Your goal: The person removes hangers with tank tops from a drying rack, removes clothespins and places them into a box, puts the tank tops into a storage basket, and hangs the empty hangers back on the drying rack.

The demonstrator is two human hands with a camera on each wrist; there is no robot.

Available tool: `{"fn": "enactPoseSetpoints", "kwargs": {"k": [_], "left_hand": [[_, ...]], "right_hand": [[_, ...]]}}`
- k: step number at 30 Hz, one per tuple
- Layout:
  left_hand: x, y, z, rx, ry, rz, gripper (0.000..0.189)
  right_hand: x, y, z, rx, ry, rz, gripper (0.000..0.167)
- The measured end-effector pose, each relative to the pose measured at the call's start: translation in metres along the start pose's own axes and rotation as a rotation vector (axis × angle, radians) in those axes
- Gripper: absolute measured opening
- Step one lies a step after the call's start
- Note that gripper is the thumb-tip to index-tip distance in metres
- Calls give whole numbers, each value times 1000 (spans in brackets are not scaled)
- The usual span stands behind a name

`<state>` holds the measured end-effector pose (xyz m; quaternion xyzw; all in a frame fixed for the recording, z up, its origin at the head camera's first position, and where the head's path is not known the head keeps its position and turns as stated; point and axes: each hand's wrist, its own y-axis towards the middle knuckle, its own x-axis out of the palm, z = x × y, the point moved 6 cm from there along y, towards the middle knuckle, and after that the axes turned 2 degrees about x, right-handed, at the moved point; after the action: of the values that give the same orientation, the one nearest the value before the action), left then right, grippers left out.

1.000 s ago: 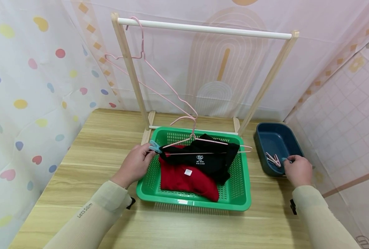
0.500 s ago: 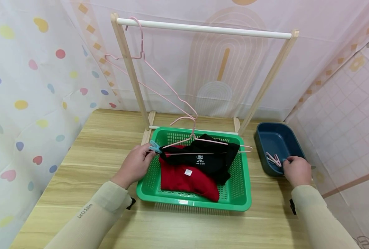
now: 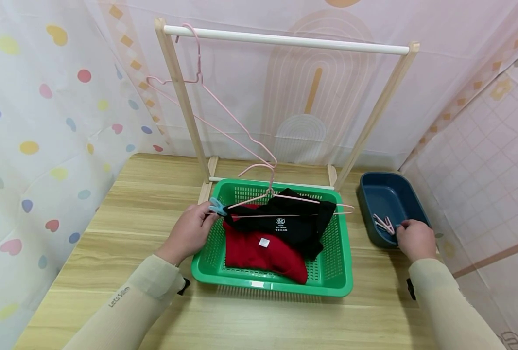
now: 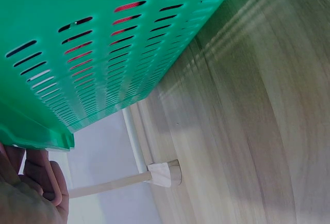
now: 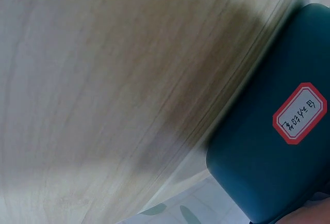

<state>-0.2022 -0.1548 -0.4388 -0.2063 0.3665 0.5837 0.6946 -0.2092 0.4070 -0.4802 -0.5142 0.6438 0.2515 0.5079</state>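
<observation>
My left hand (image 3: 189, 231) pinches the left end of a pink clothes hanger (image 3: 296, 198) above the left rim of a green basket (image 3: 272, 287). A black garment (image 3: 294, 223) hangs on this hanger, and a light blue clothespin (image 3: 217, 206) clips it at that end, beside my fingertips. A red garment (image 3: 263, 255) with a white tag lies in the basket below. Over the near edge of a dark blue bin (image 3: 386, 187), my right hand (image 3: 418, 240) pinches a small blue clothespin (image 3: 397, 227), mostly hidden by the fingers. Pale pink clothespins (image 3: 384, 224) lie beside it.
A wooden rack with a white rail (image 3: 294, 40) stands behind the basket. Another pink hanger (image 3: 230, 114) hangs from its left end. Patterned curtains (image 3: 44, 121) enclose the table (image 3: 154, 180). The bin's outside carries a red-edged label (image 5: 300, 113) in the right wrist view.
My right hand has shifted very slightly left in the bin, and less of the blue clothespin shows. The left hand, hanger and garments stay in place.
</observation>
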Motion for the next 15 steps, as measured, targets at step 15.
{"fn": "enactPoseSetpoints", "kwargs": {"k": [15], "left_hand": [[0,0,0,3,-2,0,11]], "right_hand": [[0,6,-3,-28,-88,-87,42]]}}
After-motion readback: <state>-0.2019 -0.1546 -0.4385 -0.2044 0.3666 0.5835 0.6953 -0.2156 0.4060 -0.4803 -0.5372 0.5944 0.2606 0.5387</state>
